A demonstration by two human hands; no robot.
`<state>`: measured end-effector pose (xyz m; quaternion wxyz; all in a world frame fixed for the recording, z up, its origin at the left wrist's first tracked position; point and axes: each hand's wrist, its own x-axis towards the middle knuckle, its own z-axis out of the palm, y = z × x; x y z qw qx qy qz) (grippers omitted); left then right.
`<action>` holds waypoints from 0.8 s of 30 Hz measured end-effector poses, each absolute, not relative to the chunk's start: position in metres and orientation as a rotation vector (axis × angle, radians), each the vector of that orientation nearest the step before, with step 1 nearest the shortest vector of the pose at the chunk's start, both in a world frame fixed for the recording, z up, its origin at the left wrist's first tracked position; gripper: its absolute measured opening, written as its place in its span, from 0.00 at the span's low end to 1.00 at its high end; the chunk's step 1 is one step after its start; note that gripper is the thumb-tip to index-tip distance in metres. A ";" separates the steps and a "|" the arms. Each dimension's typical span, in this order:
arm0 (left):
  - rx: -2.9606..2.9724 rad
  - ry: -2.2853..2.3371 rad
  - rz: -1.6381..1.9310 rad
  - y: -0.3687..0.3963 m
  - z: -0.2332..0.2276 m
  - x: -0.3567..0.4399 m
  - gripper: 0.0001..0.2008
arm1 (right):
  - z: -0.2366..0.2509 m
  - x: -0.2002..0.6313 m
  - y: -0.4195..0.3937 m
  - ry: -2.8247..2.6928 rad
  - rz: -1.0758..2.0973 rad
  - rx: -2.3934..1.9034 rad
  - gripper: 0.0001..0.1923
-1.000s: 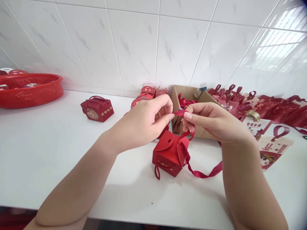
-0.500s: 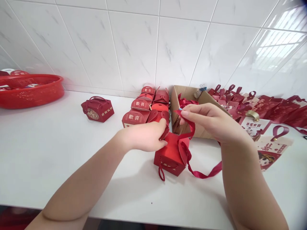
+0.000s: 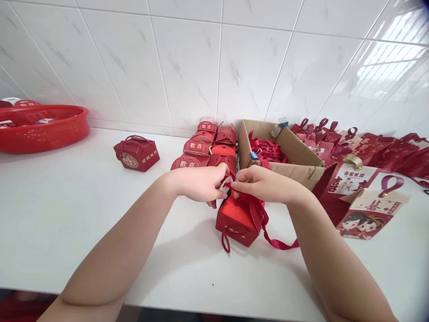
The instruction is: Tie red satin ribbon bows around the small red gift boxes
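Just below left fingers (image 3: pixel 216 193) pinching flap (image 3: pixel 225 187), right fingers (image 3: pixel 244 186) pinching ribbon (image 3: pixel 280 244): red box (image 3: pixel 237 220)

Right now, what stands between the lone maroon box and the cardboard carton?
The head view shows clustered red boxes between the maroon box and carton, partly behind the left hand.

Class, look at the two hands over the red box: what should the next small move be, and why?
Probably feed the tip of the ribbon through the raised flap of the red box. The left hand grips that flap, the right hand pinches the ribbon close by it, and more ribbon hangs at the opposite flap. The hands hide whether any is through.
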<state>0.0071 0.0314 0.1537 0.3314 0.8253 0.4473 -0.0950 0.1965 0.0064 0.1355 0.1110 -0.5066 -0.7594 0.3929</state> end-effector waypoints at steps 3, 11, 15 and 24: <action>2.155 1.162 -0.246 0.032 0.153 0.007 0.13 | 0.131 0.193 0.009 -2.272 1.140 -1.465 0.19; 2.178 1.102 -0.249 0.030 0.158 0.006 0.13 | 0.127 0.190 0.011 -2.340 1.077 -1.474 0.18; 2.091 1.101 -0.216 0.030 0.162 0.003 0.09 | 0.127 0.190 0.010 -2.366 1.076 -1.449 0.18; 1.959 1.041 -0.208 0.035 0.162 0.001 0.06 | 0.129 0.187 0.009 -2.398 1.060 -1.365 0.16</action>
